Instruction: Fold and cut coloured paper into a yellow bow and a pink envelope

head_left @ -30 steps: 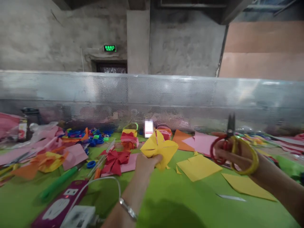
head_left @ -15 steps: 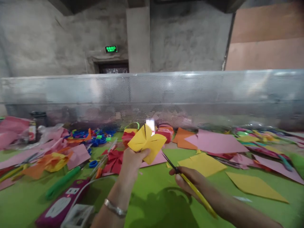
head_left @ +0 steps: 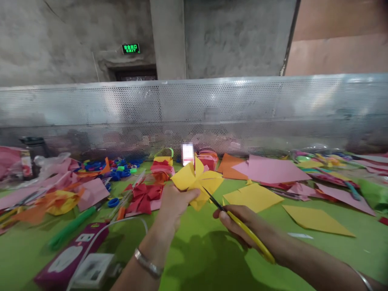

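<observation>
My left hand [head_left: 172, 204] is closed on a folded yellow paper shape [head_left: 197, 181], held up over the green table [head_left: 194, 258]. My right hand [head_left: 242, 224] grips yellow-handled scissors [head_left: 242, 228], whose dark blades point up-left and reach into the lower edge of the yellow paper. A metal bangle sits on my left wrist [head_left: 147, 263].
Loose yellow sheets [head_left: 253, 197] [head_left: 317, 220] and pink paper [head_left: 273, 170] lie to the right. A red paper bow [head_left: 144, 198], green marker [head_left: 71, 228], blue rings [head_left: 118, 169] and a purple power strip [head_left: 65, 264] lie left. A perforated metal screen [head_left: 194, 115] runs along the table's back.
My right hand swung the scissors down from upright at the right and brought the blades into the yellow paper. My left hand kept holding the paper, shifting it slightly.
</observation>
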The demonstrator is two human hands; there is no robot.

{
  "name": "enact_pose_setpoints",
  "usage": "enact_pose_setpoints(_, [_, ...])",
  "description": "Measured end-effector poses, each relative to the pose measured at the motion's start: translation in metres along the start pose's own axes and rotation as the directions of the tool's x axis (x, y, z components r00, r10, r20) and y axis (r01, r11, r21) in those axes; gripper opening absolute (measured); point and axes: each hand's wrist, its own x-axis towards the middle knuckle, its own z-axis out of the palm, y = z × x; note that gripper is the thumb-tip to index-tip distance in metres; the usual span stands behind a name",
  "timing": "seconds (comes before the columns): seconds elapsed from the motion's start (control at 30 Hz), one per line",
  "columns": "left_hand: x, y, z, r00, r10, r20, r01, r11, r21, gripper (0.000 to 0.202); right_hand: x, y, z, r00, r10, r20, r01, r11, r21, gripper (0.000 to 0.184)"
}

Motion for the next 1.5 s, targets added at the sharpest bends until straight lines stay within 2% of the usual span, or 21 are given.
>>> enact_pose_setpoints(0.47, [-0.0022,-0.0009,0.0002,1.0,-0.003,0.016,0.002,0.997,0.072,0.029,0.0016,0.0031,0.0008,0.999,-0.045,0.006,0.045,0.999,-0.006,0.041])
enact_pose_setpoints(0.73, [-0.0005,-0.0055,-0.0006,0.999,-0.008,0.039,0.005,0.997,0.076,0.031,0.0022,0.0039,0.0,0.998,-0.054,0.031,0.055,0.998,-0.018,0.044])
enact_pose_setpoints(1.13, [-0.0003,-0.005,-0.0022,0.998,-0.009,0.063,0.001,0.993,0.115,0.034,0.0011,0.0043,-0.0003,0.999,0.003,0.044,0.0,0.997,-0.075,0.046])
enact_pose_setpoints(1.3, [-0.0031,-0.0014,0.0007,0.998,-0.014,0.055,0.008,0.994,0.113,0.031,0.0023,0.0077,-0.0002,0.998,-0.057,-0.005,0.056,0.987,-0.153,0.045])
enact_pose_setpoints(1.5, [-0.004,-0.0015,0.0013,0.998,-0.013,0.065,0.007,0.996,0.086,0.034,0.0051,0.0096,-0.0001,0.994,-0.105,0.016,0.106,0.983,-0.151,0.043])
